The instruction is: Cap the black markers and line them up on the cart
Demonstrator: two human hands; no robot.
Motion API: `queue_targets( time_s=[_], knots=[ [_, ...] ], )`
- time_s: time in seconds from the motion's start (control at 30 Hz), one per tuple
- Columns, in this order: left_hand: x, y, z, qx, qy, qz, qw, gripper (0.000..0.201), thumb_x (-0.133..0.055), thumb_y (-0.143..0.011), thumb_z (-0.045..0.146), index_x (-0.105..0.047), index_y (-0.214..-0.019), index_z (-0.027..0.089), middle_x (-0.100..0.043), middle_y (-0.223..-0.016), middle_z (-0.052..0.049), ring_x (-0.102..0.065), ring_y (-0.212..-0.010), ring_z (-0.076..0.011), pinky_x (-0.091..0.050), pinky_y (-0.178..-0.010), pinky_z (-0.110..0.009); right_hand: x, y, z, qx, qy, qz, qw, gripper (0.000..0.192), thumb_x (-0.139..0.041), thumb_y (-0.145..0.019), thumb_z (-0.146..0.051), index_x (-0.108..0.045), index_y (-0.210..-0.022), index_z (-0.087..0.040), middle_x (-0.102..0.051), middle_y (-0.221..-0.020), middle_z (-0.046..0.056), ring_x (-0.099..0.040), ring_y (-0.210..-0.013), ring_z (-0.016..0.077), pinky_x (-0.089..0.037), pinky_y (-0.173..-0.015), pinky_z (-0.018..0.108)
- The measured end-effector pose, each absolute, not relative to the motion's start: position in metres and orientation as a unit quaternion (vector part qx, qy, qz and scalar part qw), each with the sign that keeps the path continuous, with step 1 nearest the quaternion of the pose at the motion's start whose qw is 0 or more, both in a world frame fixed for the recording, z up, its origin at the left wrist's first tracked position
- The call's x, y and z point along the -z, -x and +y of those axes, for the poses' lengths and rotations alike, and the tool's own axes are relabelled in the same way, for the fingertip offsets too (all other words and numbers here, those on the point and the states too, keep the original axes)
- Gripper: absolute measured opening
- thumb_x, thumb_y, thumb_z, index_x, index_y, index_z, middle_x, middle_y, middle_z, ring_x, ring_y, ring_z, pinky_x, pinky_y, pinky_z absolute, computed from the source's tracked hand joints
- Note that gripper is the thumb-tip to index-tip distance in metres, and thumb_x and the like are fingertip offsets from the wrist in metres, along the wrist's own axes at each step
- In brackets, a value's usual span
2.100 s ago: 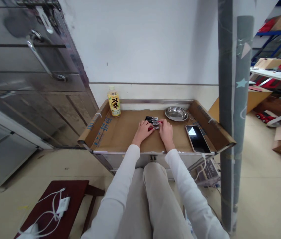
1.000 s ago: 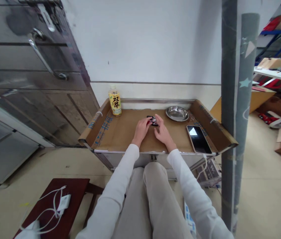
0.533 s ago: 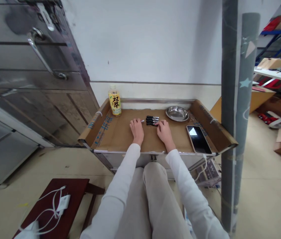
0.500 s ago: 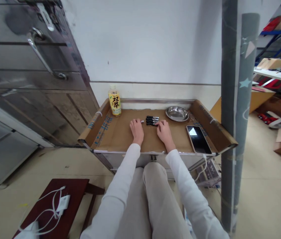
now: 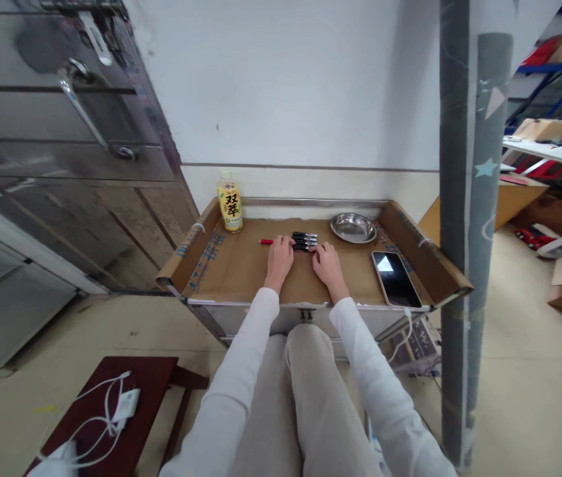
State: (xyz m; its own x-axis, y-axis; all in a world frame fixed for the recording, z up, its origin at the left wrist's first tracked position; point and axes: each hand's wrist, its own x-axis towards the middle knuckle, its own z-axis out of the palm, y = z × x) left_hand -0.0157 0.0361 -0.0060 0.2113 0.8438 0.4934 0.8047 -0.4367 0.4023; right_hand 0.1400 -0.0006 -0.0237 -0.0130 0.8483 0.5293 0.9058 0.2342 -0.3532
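On the brown cardboard (image 5: 241, 271) that covers the top of the cart, we see a small group of black pens (image 5: 305, 237), lying side by side in a row, near the middle and between our two hands. Our left hand (image 5: 280, 258) is placed at the left ends of these pens; its fingertips are bent down and seem to touch them, but we cannot tell if the fingers are closing on a pen or only resting against it. A red pen (image 5: 266, 242) shows out on the left side of this hand, and its other part is hidden under our fingers. Our right hand (image 5: 327, 262) is at the right ends of the black pens, with its fingers curved and rather close together; also here we cannot tell whether something is pinched.

Behind and to the right of the pens we have a round metal dish (image 5: 353, 228). Nearer to us, at the right, a phone (image 5: 397, 278) lies with its screen up, and a white cable (image 5: 407, 328) hangs below its near edge. At the far left corner a yellow bottle (image 5: 230, 207) stands upright, well apart from our hands
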Motion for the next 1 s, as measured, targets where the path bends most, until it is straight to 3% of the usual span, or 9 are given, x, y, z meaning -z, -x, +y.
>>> queue_targets(
  time_s=[0.17,0.43,1.0],
  knots=[
    [0.0049,0.0132,0.0312,-0.282,-0.832,0.475,0.041,0.022,-0.042,-0.090,0.009,-0.060,-0.095,0.019,-0.063,-0.101,-0.008,-0.059,-0.097,-0.0220,-0.045,-0.090,-0.036,0.0249,-0.1393,0.0017,0.052,0.628,-0.705,0.327,0.027,-0.041,-0.089,-0.011,-0.065,-0.102,-0.015,-0.059,-0.098,0.012,-0.051,-0.090,0.0246,-0.039,-0.083,0.035],
    [0.0086,0.0148,0.0346,-0.282,-0.837,0.465,0.055,0.016,-0.050,-0.088,0.012,-0.060,-0.098,0.019,-0.063,-0.100,-0.007,-0.058,-0.100,-0.0223,-0.044,-0.093,-0.036,0.0260,-0.1392,0.0026,0.056,0.626,-0.705,0.328,0.020,-0.043,-0.090,-0.014,-0.063,-0.095,-0.016,-0.061,-0.096,0.011,-0.052,-0.089,0.0243,-0.037,-0.080,0.034],
    [0.0077,0.0156,0.0352,-0.299,-0.829,0.465,0.081,0.009,-0.054,-0.089,0.014,-0.061,-0.093,0.019,-0.062,-0.098,-0.006,-0.058,-0.097,-0.0210,-0.044,-0.092,-0.035,0.0216,-0.1373,-0.0005,0.040,0.633,-0.707,0.312,0.015,-0.048,-0.090,-0.017,-0.061,-0.098,-0.016,-0.063,-0.099,0.010,-0.053,-0.094,0.0243,-0.036,-0.082,0.033]
  ],
)
